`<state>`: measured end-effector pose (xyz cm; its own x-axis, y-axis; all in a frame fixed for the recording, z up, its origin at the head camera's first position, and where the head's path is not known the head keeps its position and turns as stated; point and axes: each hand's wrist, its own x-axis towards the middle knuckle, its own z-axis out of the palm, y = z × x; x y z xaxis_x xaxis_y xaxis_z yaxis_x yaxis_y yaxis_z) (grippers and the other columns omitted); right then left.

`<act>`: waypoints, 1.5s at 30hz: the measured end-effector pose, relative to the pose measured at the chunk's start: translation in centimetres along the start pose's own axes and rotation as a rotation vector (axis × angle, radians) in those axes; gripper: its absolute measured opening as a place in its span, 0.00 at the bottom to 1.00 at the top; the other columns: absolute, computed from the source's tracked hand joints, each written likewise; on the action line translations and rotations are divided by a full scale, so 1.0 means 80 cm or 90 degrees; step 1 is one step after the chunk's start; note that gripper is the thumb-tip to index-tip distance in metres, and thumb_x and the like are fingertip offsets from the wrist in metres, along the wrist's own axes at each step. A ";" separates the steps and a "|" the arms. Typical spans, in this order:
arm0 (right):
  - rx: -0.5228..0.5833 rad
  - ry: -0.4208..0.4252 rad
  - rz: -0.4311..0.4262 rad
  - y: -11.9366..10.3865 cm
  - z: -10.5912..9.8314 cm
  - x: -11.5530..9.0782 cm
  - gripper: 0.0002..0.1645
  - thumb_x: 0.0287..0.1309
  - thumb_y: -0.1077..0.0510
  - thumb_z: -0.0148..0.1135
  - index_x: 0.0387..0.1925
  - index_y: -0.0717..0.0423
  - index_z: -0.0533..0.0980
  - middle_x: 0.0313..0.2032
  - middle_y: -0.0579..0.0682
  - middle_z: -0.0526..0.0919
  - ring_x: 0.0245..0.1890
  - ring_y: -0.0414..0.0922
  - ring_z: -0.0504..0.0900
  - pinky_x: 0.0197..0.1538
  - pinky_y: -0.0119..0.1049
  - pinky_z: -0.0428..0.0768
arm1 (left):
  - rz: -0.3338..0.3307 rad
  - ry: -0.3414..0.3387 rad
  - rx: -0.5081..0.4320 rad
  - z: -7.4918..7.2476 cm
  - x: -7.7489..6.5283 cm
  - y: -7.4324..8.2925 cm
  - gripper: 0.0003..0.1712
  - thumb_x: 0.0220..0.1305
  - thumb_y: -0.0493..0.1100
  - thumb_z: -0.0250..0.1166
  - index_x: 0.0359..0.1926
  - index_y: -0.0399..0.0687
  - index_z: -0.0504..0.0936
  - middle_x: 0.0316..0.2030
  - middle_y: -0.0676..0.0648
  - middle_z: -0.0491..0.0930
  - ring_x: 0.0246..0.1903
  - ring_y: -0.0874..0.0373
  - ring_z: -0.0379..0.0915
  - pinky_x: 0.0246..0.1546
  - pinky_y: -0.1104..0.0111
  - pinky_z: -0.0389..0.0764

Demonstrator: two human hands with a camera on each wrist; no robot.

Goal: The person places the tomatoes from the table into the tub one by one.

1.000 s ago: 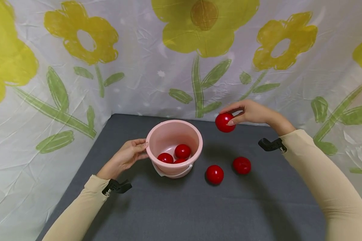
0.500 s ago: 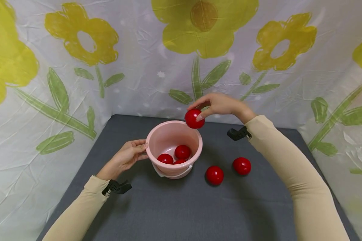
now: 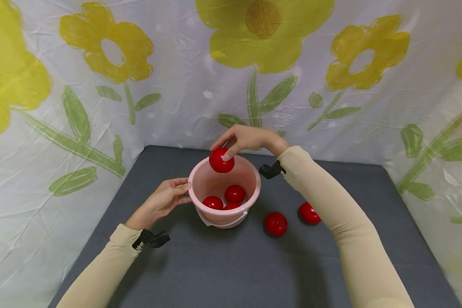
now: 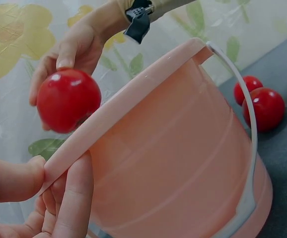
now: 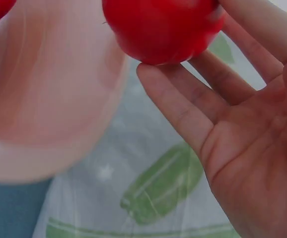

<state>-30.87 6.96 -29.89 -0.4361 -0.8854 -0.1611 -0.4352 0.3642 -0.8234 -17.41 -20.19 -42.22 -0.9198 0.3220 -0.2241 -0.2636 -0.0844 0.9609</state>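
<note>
My left hand [image 3: 163, 199] pinches the left rim of a pink bucket [image 3: 205, 182], thumb on one side and fingers on the other, as the left wrist view shows. Between thumb and fingertips my right hand [image 3: 250, 139] holds a glossy red tomato [image 3: 220, 162] over the bucket's far part, just above the opening. Inside, three red tomatoes [image 3: 235, 193] lie at the bottom, one partly hidden by the near rim. The right wrist view shows the fingertips touching the held tomato [image 5: 163, 29], which is cut off by the frame's top.
Two more tomatoes lie on the dark grey tabletop [image 3: 200, 273] right of the bucket: a nearer tomato [image 3: 275, 224] and a farther tomato [image 3: 309, 213], partly covered by my right sleeve. A white bucket handle [image 4: 252, 129] hangs down. A flower-printed cloth [image 3: 177, 85] stands behind.
My right hand has carried the tomato leftward from right of the bucket to over its opening. The left hand stays on the rim, and the bucket stands in place.
</note>
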 end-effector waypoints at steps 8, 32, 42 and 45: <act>0.005 -0.049 0.006 0.011 0.019 0.027 0.27 0.58 0.62 0.68 0.60 0.57 0.77 0.58 0.54 0.82 0.56 0.48 0.81 0.58 0.39 0.83 | 0.009 -0.015 -0.013 0.001 -0.001 0.003 0.32 0.74 0.38 0.54 0.70 0.22 0.55 0.49 0.50 0.79 0.43 0.64 0.81 0.42 0.74 0.86; 0.014 -0.115 0.120 0.030 0.066 0.047 0.24 0.57 0.61 0.70 0.56 0.48 0.80 0.54 0.49 0.84 0.55 0.48 0.79 0.56 0.41 0.85 | 0.007 -0.012 -0.016 0.000 0.001 0.003 0.32 0.74 0.38 0.54 0.70 0.22 0.54 0.45 0.55 0.79 0.41 0.66 0.81 0.42 0.73 0.86; 0.077 -0.124 0.180 0.028 0.071 0.042 0.25 0.56 0.63 0.70 0.57 0.50 0.80 0.55 0.51 0.83 0.57 0.50 0.77 0.57 0.48 0.84 | 0.006 -0.006 -0.022 0.001 0.001 0.002 0.31 0.74 0.36 0.53 0.69 0.21 0.54 0.45 0.53 0.79 0.41 0.65 0.81 0.41 0.74 0.86; 0.071 -0.112 0.170 0.026 0.070 0.039 0.27 0.56 0.63 0.69 0.58 0.49 0.79 0.57 0.53 0.82 0.58 0.52 0.77 0.57 0.49 0.84 | 0.006 -0.004 -0.017 0.001 0.001 0.002 0.31 0.74 0.36 0.53 0.69 0.21 0.55 0.45 0.53 0.79 0.42 0.65 0.81 0.41 0.74 0.86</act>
<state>-28.72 3.30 -35.20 -0.3763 -0.8031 -0.4619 -0.2318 0.5643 -0.7923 -17.51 -20.13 -42.05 -0.9202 0.3275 -0.2144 -0.2631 -0.1119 0.9583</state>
